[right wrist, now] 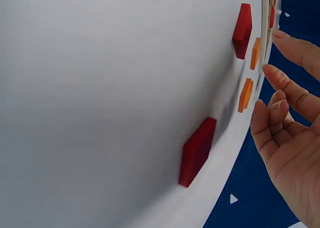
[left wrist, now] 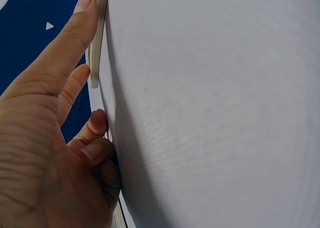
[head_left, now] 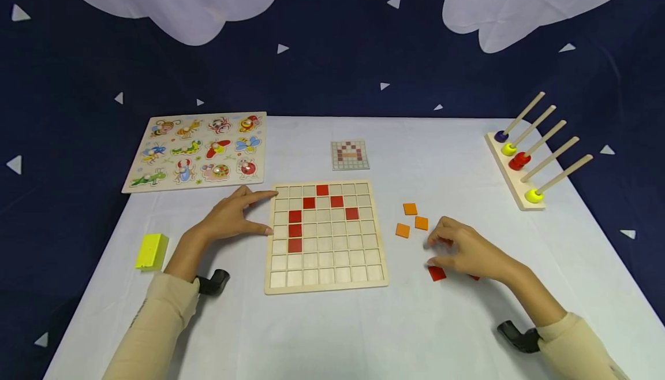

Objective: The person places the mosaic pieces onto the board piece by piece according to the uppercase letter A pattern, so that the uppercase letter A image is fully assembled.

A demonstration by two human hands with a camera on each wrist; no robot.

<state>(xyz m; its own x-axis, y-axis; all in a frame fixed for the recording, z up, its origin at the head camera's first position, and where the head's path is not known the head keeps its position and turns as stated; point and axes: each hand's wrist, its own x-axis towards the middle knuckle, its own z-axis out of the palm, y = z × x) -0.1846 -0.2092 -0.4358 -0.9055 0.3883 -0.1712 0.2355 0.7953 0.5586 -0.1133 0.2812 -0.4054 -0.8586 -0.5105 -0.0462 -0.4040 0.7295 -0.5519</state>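
Note:
A wooden grid board (head_left: 326,261) lies flat in the middle of the table, several of its cells filled with red square tiles (head_left: 295,230). My left hand (head_left: 231,215) touches the board's left edge with thumb and index finger spread apart; the other fingers curl loosely in the left wrist view. To the right of the board, my right hand (head_left: 464,247) hovers over loose red tiles (head_left: 437,274), thumb and index apart with nothing between them. One of those tiles is partly hidden under the hand. Three orange tiles (head_left: 410,209) lie between that hand and the board.
Behind the board lies a small pattern card (head_left: 350,155). An insect peg puzzle (head_left: 197,155) is at the back left, with a yellow block (head_left: 152,252) nearer the front. A wooden peg stand (head_left: 511,178) with coloured beads stands at the back right.

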